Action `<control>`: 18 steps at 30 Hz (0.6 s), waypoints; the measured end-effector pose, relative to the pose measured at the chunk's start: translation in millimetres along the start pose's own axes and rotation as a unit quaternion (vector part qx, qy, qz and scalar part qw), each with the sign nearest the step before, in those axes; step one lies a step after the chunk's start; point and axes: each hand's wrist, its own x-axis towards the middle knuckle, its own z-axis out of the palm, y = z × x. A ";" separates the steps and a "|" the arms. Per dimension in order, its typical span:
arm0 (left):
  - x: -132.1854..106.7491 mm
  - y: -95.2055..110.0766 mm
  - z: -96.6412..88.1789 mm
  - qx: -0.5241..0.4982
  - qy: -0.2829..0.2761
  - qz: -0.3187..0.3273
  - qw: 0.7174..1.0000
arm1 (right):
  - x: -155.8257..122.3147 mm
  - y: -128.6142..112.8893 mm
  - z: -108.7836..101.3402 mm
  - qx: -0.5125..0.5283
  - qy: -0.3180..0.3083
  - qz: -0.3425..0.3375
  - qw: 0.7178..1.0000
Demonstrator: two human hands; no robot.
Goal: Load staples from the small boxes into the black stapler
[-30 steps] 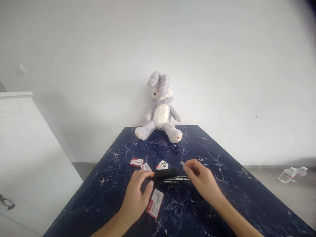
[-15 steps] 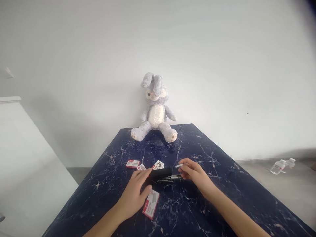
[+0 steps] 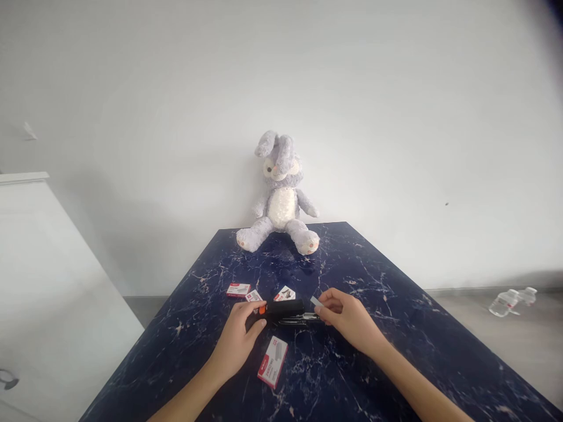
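A black stapler lies opened up on the dark blue marbled table, its metal magazine showing below the raised top. My left hand grips the stapler's left end, fingers above and thumb below, beside an orange patch. Between the thumb and fingers of my right hand is a small grey strip of staples, held just above the magazine's right end. A red and white staple box lies in front of the stapler.
Behind the stapler lie more small boxes: a red and white box, a smaller one and a white box. A plush rabbit sits at the table's far edge. Plastic bottles lie on the floor at right; a white cabinet stands left.
My left hand has closed around the stapler's left end, its thumb drawn back from the front box. The staple strip has tilted in my right hand and come slightly lower and left.
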 end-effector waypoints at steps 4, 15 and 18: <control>0.1 -0.4 0.3 0.003 0.009 -0.001 1.000 | -5.3 -8.2 4.9 -0.115 0.025 -0.045 0.992; -0.7 1.7 0.3 0.015 0.018 0.022 0.999 | -5.5 -5.1 6.9 -0.192 0.015 -0.103 0.976; -0.9 2.0 0.6 0.017 0.009 0.019 1.000 | -5.1 -1.9 7.1 -0.196 -0.010 -0.097 0.976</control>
